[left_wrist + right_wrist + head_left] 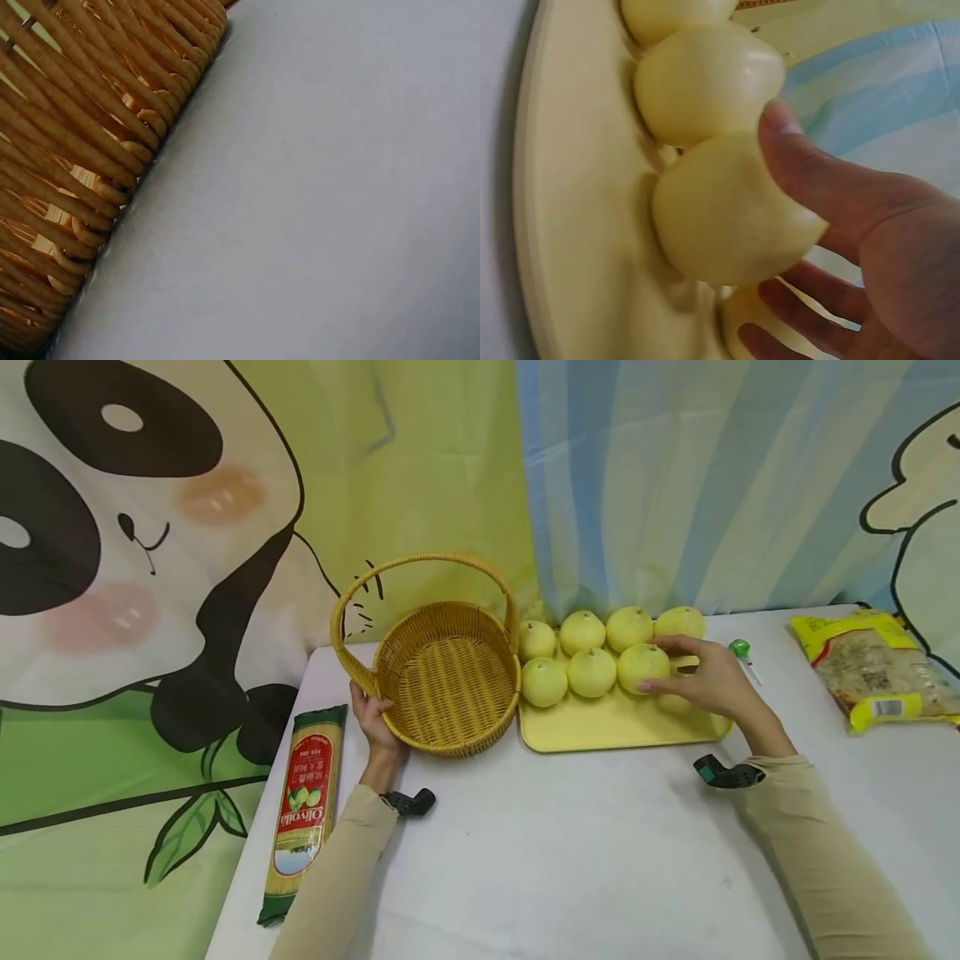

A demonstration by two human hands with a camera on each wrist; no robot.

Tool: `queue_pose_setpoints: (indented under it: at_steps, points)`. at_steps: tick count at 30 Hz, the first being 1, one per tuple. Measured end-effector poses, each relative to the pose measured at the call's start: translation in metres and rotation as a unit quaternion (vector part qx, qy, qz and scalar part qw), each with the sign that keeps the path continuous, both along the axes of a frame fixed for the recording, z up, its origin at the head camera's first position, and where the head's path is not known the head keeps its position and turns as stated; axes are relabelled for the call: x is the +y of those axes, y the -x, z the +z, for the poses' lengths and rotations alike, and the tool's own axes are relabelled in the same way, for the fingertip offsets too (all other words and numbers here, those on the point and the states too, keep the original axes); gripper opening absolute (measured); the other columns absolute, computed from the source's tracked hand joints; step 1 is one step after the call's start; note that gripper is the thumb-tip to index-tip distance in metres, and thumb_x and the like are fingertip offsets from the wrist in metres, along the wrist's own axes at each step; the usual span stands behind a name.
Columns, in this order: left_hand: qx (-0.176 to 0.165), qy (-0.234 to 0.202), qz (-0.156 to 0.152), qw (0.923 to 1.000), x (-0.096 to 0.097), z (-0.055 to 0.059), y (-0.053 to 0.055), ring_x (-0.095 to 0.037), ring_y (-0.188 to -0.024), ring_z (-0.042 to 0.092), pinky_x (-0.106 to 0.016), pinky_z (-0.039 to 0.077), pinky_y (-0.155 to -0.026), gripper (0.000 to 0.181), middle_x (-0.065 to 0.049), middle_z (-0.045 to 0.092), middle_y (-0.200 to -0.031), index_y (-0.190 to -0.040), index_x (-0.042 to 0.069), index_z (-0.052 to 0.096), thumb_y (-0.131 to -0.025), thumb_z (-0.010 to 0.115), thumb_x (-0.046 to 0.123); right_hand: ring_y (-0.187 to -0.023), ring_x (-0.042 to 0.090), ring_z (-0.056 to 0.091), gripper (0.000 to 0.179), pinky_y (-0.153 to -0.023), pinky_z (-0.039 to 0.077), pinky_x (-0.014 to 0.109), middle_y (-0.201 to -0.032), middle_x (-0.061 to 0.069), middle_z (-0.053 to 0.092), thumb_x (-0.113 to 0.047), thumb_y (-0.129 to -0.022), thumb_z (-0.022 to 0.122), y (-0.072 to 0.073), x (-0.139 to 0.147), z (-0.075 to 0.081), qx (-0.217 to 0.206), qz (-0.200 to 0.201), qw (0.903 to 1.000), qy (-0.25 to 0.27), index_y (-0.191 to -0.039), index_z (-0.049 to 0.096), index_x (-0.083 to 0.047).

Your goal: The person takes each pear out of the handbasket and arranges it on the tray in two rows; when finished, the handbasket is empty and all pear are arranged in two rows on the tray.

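Note:
At the left side of a wicker basket (457,693) with a tall arched handle, my left hand (372,720) holds the rim, its thumb over the edge. The left wrist view shows the basket's woven side (97,150) but no fingers. My right hand (705,677) grips a pale yellow melon (642,668), the rightmost of the front row on a yellow tray (622,727). In the right wrist view the thumb lies on this melon (727,214) and the fingers reach around its other side. Several more melons (592,672) sit beside and behind it in two rows.
A pack of spaghetti (303,810) lies left of the basket. Right of the tray are a green-topped lollipop (740,649) and a yellow food bag (877,668). A printed curtain (637,485) hangs behind the white table (555,852).

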State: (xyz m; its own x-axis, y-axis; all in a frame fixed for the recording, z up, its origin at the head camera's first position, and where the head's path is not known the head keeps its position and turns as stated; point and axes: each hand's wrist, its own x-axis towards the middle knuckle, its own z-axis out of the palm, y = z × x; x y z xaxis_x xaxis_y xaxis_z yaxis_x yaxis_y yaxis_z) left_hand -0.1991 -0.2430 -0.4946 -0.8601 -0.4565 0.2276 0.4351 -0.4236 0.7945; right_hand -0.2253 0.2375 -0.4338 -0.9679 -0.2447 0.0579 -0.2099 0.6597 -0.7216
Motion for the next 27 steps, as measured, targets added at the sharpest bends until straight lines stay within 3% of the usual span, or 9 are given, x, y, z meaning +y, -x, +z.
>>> queue_pose_setpoints:
  at_steps: [6,10,16,19,21,23,24,26,27]
  points:
    - [-0.025,0.019,-0.024,0.9992,-0.004,0.000,0.004,-0.046,-0.133,0.043,-0.050,0.043,-0.103,0.047,-0.020,0.046,-0.141,-0.123,0.016,0.045,-0.084,0.030,-0.005,-0.135,0.045,0.054,0.073,-0.104,0.048,0.065,-0.148,0.027,0.058,-0.036,-0.088,0.087,-0.006,0.021,0.023,0.003,0.008,0.9992,-0.039,-0.148,0.059,-0.006]
    - [-0.082,0.035,-0.033,0.9955,-0.013,0.008,-0.001,-0.040,-0.136,0.045,-0.047,0.042,-0.105,0.046,-0.017,0.046,-0.144,-0.125,0.017,0.048,-0.086,0.034,-0.004,-0.134,0.051,0.052,0.080,-0.104,0.045,0.070,-0.152,0.032,0.052,-0.037,-0.088,0.086,-0.010,0.040,0.034,0.019,0.000,0.9966,-0.080,-0.153,0.053,-0.004]
    - [-0.167,0.019,-0.082,0.9824,-0.036,0.042,-0.013,-0.022,-0.121,0.054,-0.034,0.046,-0.099,0.045,-0.005,0.057,-0.130,-0.134,0.015,0.050,-0.098,0.033,-0.006,-0.137,0.064,0.039,0.104,-0.103,0.036,0.078,-0.161,0.039,0.034,-0.043,-0.092,0.082,-0.008,0.069,0.050,-0.010,-0.029,0.9910,-0.130,-0.167,0.023,-0.003]
    - [-0.139,0.028,-0.104,0.9845,-0.055,0.063,-0.024,-0.017,-0.118,0.053,-0.032,0.039,-0.106,0.049,-0.002,0.059,-0.130,-0.143,0.019,0.047,-0.101,0.028,0.001,-0.142,0.068,0.030,0.112,-0.106,0.030,0.082,-0.166,0.039,0.022,-0.048,-0.093,0.080,-0.004,0.081,0.058,0.002,-0.042,0.9854,-0.165,-0.170,0.010,-0.005]
    - [-0.114,0.096,-0.102,0.9835,-0.070,0.078,-0.031,-0.015,-0.136,0.048,-0.034,0.027,-0.121,0.053,-0.001,0.054,-0.147,-0.153,0.023,0.043,-0.103,0.029,0.009,-0.150,0.066,0.017,0.116,-0.112,0.021,0.082,-0.171,0.036,0.007,-0.052,-0.094,0.076,-0.003,0.089,0.062,0.013,-0.051,0.9811,-0.186,-0.169,0.001,-0.005]
    - [-0.107,0.249,-0.075,0.9597,-0.087,0.092,-0.037,-0.015,-0.156,0.029,-0.043,0.009,-0.131,0.056,0.001,0.035,-0.168,-0.163,0.023,0.034,-0.107,0.030,0.019,-0.156,0.062,0.002,0.117,-0.118,0.010,0.079,-0.173,0.032,-0.006,-0.056,-0.096,0.072,-0.003,0.097,0.066,0.029,-0.058,0.9763,-0.207,-0.168,-0.005,-0.004]
    - [-0.107,0.340,-0.052,0.9330,-0.096,0.099,-0.039,-0.016,-0.163,0.015,-0.048,0.000,-0.132,0.058,0.001,0.025,-0.174,-0.166,0.022,0.029,-0.108,0.031,0.024,-0.157,0.059,-0.004,0.117,-0.120,0.005,0.077,-0.173,0.030,-0.012,-0.056,-0.097,0.069,-0.003,0.101,0.068,0.039,-0.060,0.9739,-0.215,-0.168,-0.007,-0.002]
    - [-0.107,0.511,0.004,0.8532,-0.112,0.111,-0.040,-0.026,-0.166,-0.003,-0.057,-0.008,-0.130,0.060,-0.003,0.008,-0.180,-0.169,0.019,0.026,-0.111,0.029,0.038,-0.158,0.055,-0.013,0.117,-0.123,-0.001,0.073,-0.172,0.027,-0.018,-0.061,-0.099,0.063,-0.003,0.108,0.070,0.056,-0.072,0.9671,-0.237,-0.167,-0.010,-0.002]
    - [-0.106,0.554,0.022,0.8254,-0.117,0.113,-0.041,-0.030,-0.166,-0.006,-0.060,-0.009,-0.129,0.062,-0.005,0.004,-0.180,-0.169,0.019,0.025,-0.112,0.028,0.041,-0.158,0.054,-0.014,0.116,-0.124,-0.002,0.072,-0.172,0.027,-0.019,-0.062,-0.099,0.062,-0.003,0.109,0.071,0.061,-0.075,0.9654,-0.242,-0.167,-0.011,-0.001]
